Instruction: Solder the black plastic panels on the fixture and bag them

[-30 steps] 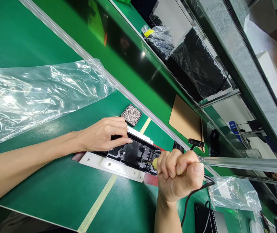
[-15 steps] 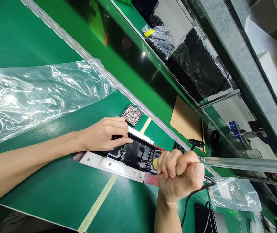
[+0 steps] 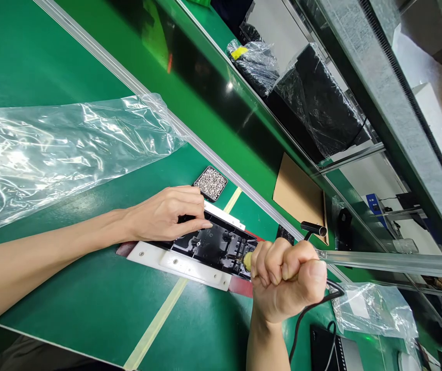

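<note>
A black moulded plastic housing (image 3: 211,241) lies in a white fixture (image 3: 190,268) on the green table. My left hand (image 3: 172,214) grips the housing's left end, with the thumb lying on its face and the fingers bent over the far side. My right hand (image 3: 286,275) is closed in a fist around a screwdriver, mostly hidden by the fingers. Only the screwdriver's yellowish collar (image 3: 247,261) and a thin shaft show, pointing down at the housing's right part. Just beyond the fixture stands a small black tray (image 3: 210,183) of tiny metal screws.
A clear plastic bag (image 3: 62,154) covers the table at left. Behind runs a metal rail (image 3: 205,149) beside a green panel. A black cable (image 3: 301,314) loops near my right wrist. Cardboard (image 3: 300,190), another bag (image 3: 375,309) and a black laptop-like item (image 3: 334,348) are at right.
Both hands keep their places. The thin shaft below the yellowish collar looks slightly shifted against the housing; otherwise only the view has moved a hair.
</note>
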Motion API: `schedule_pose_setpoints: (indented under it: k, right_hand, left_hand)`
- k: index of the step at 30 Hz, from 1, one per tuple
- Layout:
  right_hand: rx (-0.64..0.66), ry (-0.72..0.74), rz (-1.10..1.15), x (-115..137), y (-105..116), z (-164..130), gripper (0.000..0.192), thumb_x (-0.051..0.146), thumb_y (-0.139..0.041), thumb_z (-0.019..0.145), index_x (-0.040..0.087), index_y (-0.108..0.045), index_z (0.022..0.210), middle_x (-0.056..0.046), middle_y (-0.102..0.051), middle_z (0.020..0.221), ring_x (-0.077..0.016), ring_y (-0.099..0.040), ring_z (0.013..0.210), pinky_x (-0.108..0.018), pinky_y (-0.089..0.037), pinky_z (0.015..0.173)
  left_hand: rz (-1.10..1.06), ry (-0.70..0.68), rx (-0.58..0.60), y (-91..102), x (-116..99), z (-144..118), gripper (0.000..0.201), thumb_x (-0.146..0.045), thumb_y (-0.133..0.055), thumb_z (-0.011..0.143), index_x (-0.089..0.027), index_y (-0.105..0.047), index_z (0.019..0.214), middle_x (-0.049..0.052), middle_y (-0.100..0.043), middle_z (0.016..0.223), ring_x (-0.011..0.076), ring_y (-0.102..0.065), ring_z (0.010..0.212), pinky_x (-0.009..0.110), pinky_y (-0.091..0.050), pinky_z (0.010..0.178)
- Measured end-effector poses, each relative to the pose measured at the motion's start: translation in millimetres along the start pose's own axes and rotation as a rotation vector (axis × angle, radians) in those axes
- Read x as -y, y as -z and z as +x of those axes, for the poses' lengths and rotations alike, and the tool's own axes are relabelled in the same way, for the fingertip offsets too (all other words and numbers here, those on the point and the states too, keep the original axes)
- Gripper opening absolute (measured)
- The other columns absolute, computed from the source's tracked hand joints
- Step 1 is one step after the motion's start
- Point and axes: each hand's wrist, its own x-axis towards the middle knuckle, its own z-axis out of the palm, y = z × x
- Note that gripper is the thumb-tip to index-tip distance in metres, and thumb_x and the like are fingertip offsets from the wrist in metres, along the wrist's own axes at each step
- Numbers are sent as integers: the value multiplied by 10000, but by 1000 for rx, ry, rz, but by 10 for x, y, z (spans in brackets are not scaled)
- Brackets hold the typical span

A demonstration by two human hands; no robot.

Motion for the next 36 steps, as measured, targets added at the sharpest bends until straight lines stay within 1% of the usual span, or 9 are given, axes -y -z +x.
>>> schedule_pose_setpoints:
  k: [12, 22, 36]
  right_hand:
    - [8, -3, -5, 6, 15, -7, 447, 384, -435, 1016, 208, -319, 622, 92, -235, 463, -59, -210, 344, -152, -298, 333]
    - [27, -6, -18, 9, 26, 4, 464, 407, -436, 1024, 205, -307, 627, 94, -237, 463, -54, -210, 336, -151, -296, 335]
    - [-3, -2, -12, -7, 1, 4, 457, 383, -441, 1011, 204, -297, 616, 95, -230, 463, -53, -203, 337, -148, -279, 330]
  left_hand:
    - [9, 4, 5, -10, 20, -6, 265, -248, -658, 1046, -168, -634, 794, 19, -650, 757, 161, -541, 749, 351, -440, 791]
    - [7, 8, -4, 0, -4, -5, 283, -272, -644, 1056, -173, -649, 791, 26, -658, 754, 165, -545, 746, 347, -440, 785]
    - [2, 9, 5, 4, 0, -5, 273, -253, -654, 1047, -171, -658, 786, 23, -660, 763, 161, -543, 746, 347, -444, 785]
